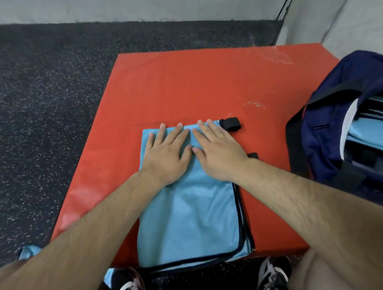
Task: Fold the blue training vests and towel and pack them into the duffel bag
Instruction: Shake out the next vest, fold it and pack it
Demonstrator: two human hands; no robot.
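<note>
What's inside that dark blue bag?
Through the open top of the duffel bag show folded light blue cloths and a white strip. Whatever lies deeper is hidden by its dark sides.

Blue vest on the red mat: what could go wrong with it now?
The blue vest hangs past the near edge of the red mat, so it might slide to the floor once the left hand and right hand, pressing flat on it, lift. The black strap sticks out at the far corner and might snag on the duffel bag, which holds folded blue cloth.
</note>
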